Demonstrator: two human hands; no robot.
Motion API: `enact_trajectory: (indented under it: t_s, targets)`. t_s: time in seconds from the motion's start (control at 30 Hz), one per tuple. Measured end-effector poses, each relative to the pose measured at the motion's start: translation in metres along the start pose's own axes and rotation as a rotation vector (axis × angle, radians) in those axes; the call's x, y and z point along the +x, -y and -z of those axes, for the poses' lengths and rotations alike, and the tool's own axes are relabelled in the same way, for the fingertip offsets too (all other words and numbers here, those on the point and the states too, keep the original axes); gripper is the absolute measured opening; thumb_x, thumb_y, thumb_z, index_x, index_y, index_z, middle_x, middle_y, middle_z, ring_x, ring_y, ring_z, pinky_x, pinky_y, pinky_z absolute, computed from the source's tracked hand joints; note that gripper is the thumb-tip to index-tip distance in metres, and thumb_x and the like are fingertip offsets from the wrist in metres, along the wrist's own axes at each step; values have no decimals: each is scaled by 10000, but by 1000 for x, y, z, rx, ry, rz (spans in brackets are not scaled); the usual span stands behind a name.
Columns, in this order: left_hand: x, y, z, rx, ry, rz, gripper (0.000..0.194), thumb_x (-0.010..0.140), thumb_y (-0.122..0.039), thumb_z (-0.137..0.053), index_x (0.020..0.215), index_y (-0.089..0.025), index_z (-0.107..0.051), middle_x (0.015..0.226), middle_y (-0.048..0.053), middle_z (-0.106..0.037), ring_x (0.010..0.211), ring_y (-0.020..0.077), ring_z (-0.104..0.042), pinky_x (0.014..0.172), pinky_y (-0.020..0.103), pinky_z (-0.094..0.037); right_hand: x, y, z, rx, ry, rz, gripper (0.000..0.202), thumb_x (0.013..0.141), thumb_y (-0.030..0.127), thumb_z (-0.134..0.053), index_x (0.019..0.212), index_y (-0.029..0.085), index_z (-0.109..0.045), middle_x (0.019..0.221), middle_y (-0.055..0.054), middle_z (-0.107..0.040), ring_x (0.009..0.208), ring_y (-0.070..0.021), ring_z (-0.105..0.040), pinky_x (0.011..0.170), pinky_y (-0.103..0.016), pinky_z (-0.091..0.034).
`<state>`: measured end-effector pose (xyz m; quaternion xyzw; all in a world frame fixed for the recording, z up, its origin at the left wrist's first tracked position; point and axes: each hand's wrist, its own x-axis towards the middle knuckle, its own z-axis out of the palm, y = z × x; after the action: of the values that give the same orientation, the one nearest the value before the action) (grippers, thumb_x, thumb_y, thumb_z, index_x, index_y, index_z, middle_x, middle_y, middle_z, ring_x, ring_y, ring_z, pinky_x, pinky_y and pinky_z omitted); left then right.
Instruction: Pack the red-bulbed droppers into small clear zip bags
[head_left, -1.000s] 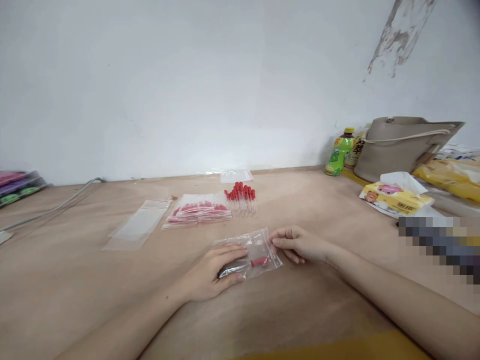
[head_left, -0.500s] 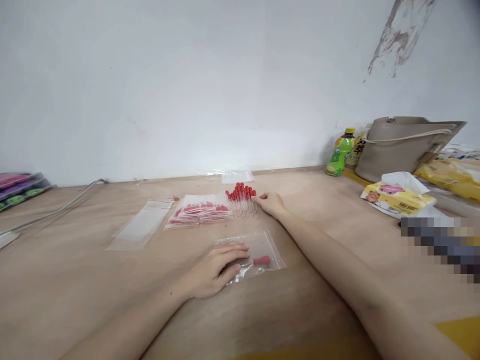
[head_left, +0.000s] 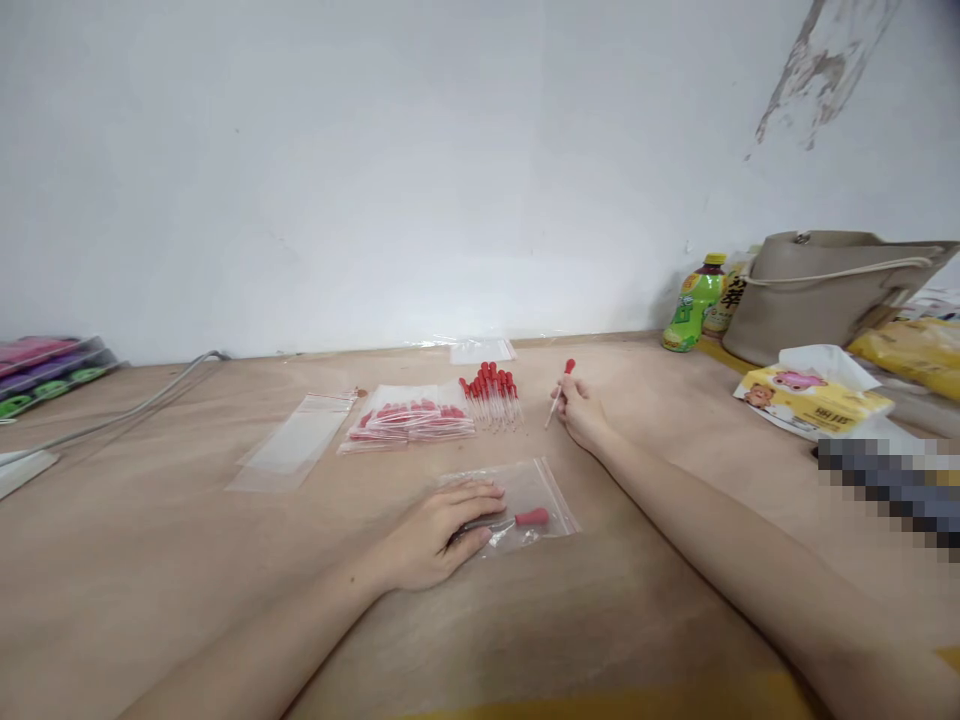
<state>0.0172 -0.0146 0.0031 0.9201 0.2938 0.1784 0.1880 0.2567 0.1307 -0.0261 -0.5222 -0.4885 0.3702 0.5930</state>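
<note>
My right hand (head_left: 583, 410) pinches a red-topped glass dropper (head_left: 569, 367), held upright and slightly tilted above the table. Flat on a clear zip bag (head_left: 559, 510) lies my left hand (head_left: 450, 530), fingers spread. Inside that bag a red rubber bulb (head_left: 532, 516) shows; the rest of its dropper is partly under the hand. A row of red-topped droppers (head_left: 491, 385) lies beyond the hands. To its left sits a stack of filled bags (head_left: 409, 420) with red bulbs in them. Further left are flat clear bags (head_left: 292, 445).
Another clear bag (head_left: 481, 351) lies by the wall. A green bottle (head_left: 694, 305), a beige bag (head_left: 810, 300) and a yellow tissue pack (head_left: 814, 400) stand or lie at right. At left are a grey cable (head_left: 161, 390) and colourful packages (head_left: 52, 370).
My right hand has moved right, away from the dropper row, with one dropper now in its fingers. My left hand stays on the bag. The view has shifted slightly.
</note>
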Motion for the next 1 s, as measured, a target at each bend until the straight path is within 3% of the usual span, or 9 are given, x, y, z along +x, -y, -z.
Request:
enact_trajectory:
  t_s: [0.13, 0.3, 0.43, 0.6, 0.7, 0.8, 0.9, 1.0]
  targets:
    - [0, 4, -2, 41, 0, 23, 351, 897, -245, -404, 1241, -228, -468, 1342, 55, -394, 1240, 199, -340, 1024, 372, -295, -42, 5, 30, 182, 47, -22, 487, 638, 563, -562, 932, 239, -348, 568, 83, -468, 352, -45, -331, 332, -170, -248]
    - [4, 8, -2, 84, -15, 39, 330, 891, -282, -424, 1206, -244, -516, 1277, 68, -436, 1186, 216, -392, 989, 368, -330, -83, 11, 49, 228, 137, -36, 721, 646, 411, -641, 1202, 238, -217, 618, 75, -540, 472, -82, -501, 413, -190, -421]
    - [5, 6, 1, 110, -22, 52, 341, 892, -307, -424, 1225, -264, -487, 1255, 56, -454, 1150, 219, -421, 965, 377, -348, -88, 14, 48, 215, 107, -44, 693, 648, 399, -649, 1181, 233, -239, 624, 70, -537, 506, -88, -525, 456, -206, -463]
    - [1, 5, 5, 131, -18, 71, 550, 881, -378, -437, 1367, -229, -227, 1326, 79, -402, 1168, 240, -408, 968, 411, -338, -97, 22, 42, 337, 162, -156, 465, 698, 376, -615, 1041, 243, -332, 663, 52, -544, 561, -105, -578, 571, -263, -502]
    - [0, 6, 7, 149, 37, 89, 576, 882, -407, -427, 1378, -242, -185, 1382, 64, -329, 1221, 255, -350, 997, 430, -302, -102, 28, 44, 365, 278, -296, 274, 725, 350, -584, 905, 212, -430, 730, 10, -567, 620, -118, -605, 646, -294, -506]
    - [0, 7, 7, 167, 75, 110, 562, 892, -411, -403, 1380, -257, -171, 1403, 42, -294, 1255, 253, -302, 1027, 443, -255, -96, 30, 55, 206, 490, -349, 223, 697, 334, -623, 802, 163, -524, 748, -19, -593, 633, -101, -584, 653, -262, -484]
    - [0, 7, 8, 173, 87, 118, 559, 894, -422, -393, 1380, -261, -168, 1407, 30, -286, 1265, 247, -286, 1036, 441, -246, -86, 31, 69, -80, 736, -222, 284, 690, 357, -637, 870, 141, -603, 697, -3, -598, 581, -76, -526, 590, -227, -443]
    - [0, 6, 8, 177, 91, 118, 562, 894, -435, -385, 1380, -251, -169, 1407, 32, -285, 1274, 245, -270, 1038, 438, -246, -80, 32, 76, -267, 852, -19, 324, 731, 389, -587, 959, 162, -628, 778, -19, -626, 665, -107, -542, 621, -242, -430]
